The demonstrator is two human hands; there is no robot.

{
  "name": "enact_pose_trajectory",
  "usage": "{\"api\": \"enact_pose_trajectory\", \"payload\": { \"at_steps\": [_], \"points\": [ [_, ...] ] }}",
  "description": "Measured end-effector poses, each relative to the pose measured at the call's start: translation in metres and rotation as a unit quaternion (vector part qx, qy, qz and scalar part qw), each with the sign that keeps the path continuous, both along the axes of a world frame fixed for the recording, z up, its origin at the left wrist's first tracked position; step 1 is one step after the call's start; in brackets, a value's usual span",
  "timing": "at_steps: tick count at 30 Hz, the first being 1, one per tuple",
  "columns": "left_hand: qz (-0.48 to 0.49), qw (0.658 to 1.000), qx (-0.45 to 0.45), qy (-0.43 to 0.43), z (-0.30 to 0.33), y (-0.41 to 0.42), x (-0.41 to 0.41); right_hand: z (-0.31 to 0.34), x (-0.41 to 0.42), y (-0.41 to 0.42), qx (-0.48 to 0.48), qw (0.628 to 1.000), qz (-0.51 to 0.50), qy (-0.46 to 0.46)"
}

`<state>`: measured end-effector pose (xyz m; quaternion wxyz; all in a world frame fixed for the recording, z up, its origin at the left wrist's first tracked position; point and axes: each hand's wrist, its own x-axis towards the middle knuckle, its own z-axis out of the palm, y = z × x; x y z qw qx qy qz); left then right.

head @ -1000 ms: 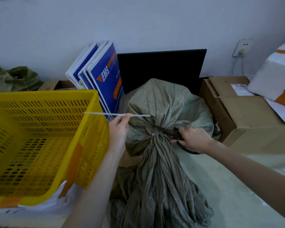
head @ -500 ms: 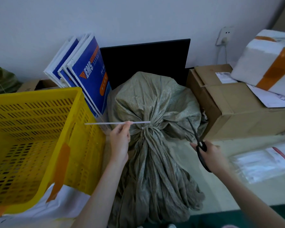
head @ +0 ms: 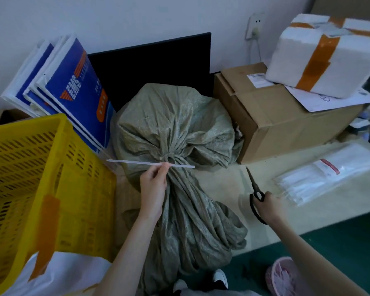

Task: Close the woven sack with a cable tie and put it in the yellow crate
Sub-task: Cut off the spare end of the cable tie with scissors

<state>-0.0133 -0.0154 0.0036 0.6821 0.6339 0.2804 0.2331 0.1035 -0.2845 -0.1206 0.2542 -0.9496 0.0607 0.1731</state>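
Note:
A grey-green woven sack [head: 175, 129] lies on the table, its neck gathered and cinched, the loose mouth trailing toward me. My left hand [head: 155, 184] pinches a white strip of cable tie [head: 137, 163] that lies level in front of the neck, its tip over the yellow crate's corner. Whether the strip is still joined to the neck I cannot tell. My right hand [head: 269, 207] holds black scissors [head: 254, 189] to the right of the sack, blades closed and pointing away from me. The yellow crate [head: 30, 189] stands at the left, touching the sack.
Blue and white envelopes [head: 73, 90] lean behind the crate. A black panel [head: 154, 67] stands against the wall. A cardboard box [head: 282, 116] with a white taped foam box [head: 327, 52] sits at the right. A clear bag of cable ties [head: 327, 178] lies near my right hand.
My right hand has drawn the scissors away from the sack's neck to the right and down onto the table. My left hand keeps hold of the white strip.

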Motion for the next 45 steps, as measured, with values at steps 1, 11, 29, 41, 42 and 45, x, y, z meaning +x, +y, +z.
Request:
{"api": "enact_pose_trajectory", "payload": {
  "at_steps": [1,11,29,41,42,45],
  "points": [
    [-0.005,1.0,0.001,0.004,-0.001,-0.002,0.0,-0.001,0.0,0.0,-0.016,1.0,0.007,0.001],
    [-0.086,0.995,0.022,0.045,-0.007,-0.005,-0.003,-0.007,0.0,0.008,-0.048,0.998,0.043,-0.028],
    [-0.238,0.864,0.444,0.011,-0.004,-0.023,-0.001,0.099,-0.035,0.033,0.37,0.924,-0.005,-0.094],
    [-0.396,0.713,0.578,-0.033,-0.002,-0.038,0.006,0.093,-0.095,0.009,0.62,0.762,-0.183,-0.039],
    [-0.406,0.714,0.57,-0.034,-0.002,-0.041,0.007,0.089,-0.102,0.002,0.602,0.772,-0.198,-0.049],
    [-0.44,0.729,0.524,-0.025,-0.005,-0.049,0.011,0.079,-0.123,-0.019,0.527,0.817,-0.215,-0.091]
  ]
}}
